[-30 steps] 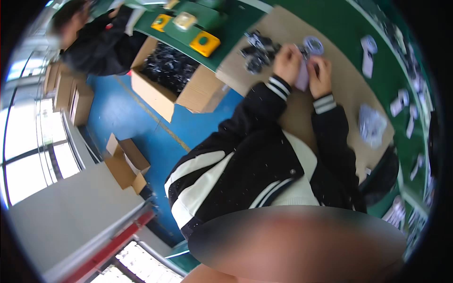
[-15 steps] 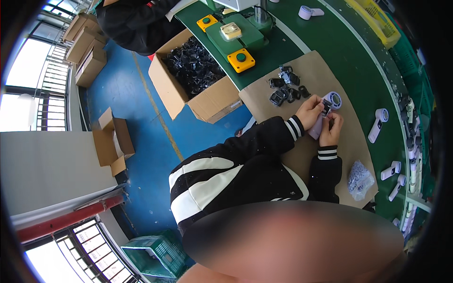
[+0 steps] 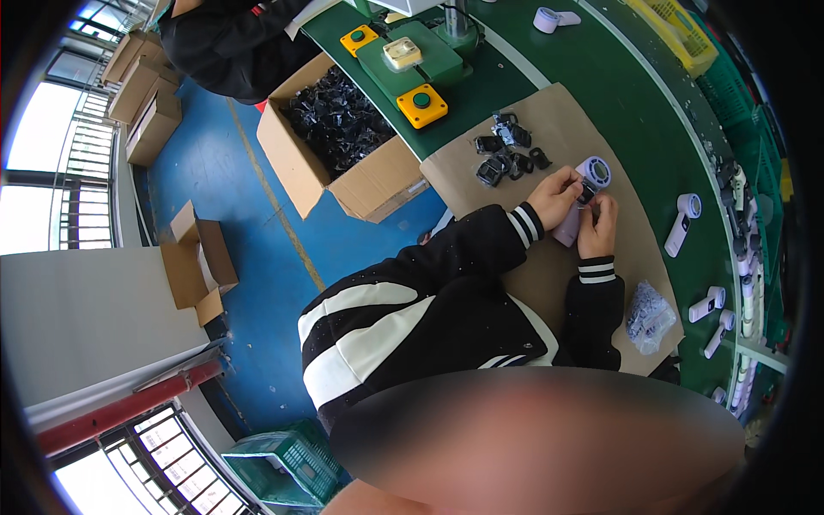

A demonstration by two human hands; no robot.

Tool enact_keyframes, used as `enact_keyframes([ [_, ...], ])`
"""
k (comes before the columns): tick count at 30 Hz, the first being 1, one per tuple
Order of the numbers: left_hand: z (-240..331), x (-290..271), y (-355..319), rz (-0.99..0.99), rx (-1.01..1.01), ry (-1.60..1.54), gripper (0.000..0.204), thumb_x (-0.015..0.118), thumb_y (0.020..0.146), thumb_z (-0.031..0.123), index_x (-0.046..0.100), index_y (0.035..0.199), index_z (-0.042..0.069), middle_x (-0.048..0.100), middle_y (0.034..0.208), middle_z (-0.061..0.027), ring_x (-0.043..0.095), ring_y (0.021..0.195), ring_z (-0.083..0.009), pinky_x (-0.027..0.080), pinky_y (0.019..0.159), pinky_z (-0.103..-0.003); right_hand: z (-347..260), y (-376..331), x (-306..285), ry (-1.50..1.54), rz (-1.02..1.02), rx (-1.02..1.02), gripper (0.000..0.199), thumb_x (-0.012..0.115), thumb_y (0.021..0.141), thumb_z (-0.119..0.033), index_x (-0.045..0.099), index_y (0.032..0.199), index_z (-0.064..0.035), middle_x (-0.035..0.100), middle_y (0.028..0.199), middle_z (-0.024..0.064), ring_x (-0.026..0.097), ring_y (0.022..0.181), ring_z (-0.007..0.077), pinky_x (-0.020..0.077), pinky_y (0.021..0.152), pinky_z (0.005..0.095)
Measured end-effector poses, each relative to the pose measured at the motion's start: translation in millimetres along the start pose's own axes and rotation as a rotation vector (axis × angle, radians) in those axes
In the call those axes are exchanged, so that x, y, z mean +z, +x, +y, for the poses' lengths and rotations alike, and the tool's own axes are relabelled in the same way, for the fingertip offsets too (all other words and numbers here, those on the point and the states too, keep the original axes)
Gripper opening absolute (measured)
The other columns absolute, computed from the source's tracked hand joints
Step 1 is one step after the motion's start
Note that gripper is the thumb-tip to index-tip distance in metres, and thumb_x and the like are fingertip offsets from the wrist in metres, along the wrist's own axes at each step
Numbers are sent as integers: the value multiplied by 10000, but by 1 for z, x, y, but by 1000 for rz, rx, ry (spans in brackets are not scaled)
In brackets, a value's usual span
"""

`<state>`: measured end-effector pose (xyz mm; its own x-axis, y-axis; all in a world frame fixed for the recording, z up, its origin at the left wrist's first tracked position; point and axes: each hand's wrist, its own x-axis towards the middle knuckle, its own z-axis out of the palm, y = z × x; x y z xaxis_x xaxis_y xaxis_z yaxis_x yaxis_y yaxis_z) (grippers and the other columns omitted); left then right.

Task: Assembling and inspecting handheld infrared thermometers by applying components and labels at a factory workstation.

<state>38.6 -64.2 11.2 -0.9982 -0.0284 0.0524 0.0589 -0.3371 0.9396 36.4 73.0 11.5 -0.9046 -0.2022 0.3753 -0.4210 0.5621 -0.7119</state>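
Observation:
Between the fingertips of both hands is a small black plastic part [image 3: 587, 192], too small to make out in detail. My left hand [image 3: 554, 201] pinches it from the left, and my right hand [image 3: 600, 228] closes on it from the right. Beneath them lies a pale purple handheld fan [image 3: 594, 172], its round head beyond my fingers and its handle partly hidden by my hands. On the brown paper sheet [image 3: 534, 287], past my left hand, sits a loose cluster of black plastic parts [image 3: 512, 159], some in clear wrapping.
Near my right forearm is a clear bag of small purple pieces [image 3: 650, 318]. More purple fans [image 3: 682, 225] lie along the green bench [image 3: 631, 129]. A green press with yellow button boxes [image 3: 421, 105] stands ahead left, beside a carton [image 3: 378, 187] of black parts. Another person [image 3: 232, 47] is behind it.
The black part has turned or tilted slightly between my fingers. Both hands stay over the fan, and the whole view has shifted a little.

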Motion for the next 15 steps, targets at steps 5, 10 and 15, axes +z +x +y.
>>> enact_keyframes([
  [5, -1, 1, 1, -11, 2, -11, 67, 475, 880, 45, 532, 914, 40, 546, 809, -29, 483, 732, -112, 421, 686, -228, 3, -3, 6, -31, 40, 31, 221, 498, 800, 6, 477, 1017, -27, 492, 1027, 144, 496, 886, 286, 412, 791, 337],
  [10, -12, 3, 7, -23, 40, -125, 72, 488, 867, 18, 543, 911, 34, 553, 820, -27, 485, 740, -105, 418, 708, -223, -2, -5, 21, -132, 217, -16, 315, 472, 745, 37, 467, 1052, -33, 491, 1004, 162, 498, 839, 326, 428, 755, 371],
  [15, -19, -1, 11, -59, 9, -85, 80, 488, 877, 22, 551, 923, 37, 559, 835, -27, 478, 744, -97, 416, 711, -219, -4, -6, 27, -70, 272, 94, 336, 484, 727, 38, 480, 1051, -54, 499, 1006, 143, 509, 836, 320, 435, 737, 359],
])
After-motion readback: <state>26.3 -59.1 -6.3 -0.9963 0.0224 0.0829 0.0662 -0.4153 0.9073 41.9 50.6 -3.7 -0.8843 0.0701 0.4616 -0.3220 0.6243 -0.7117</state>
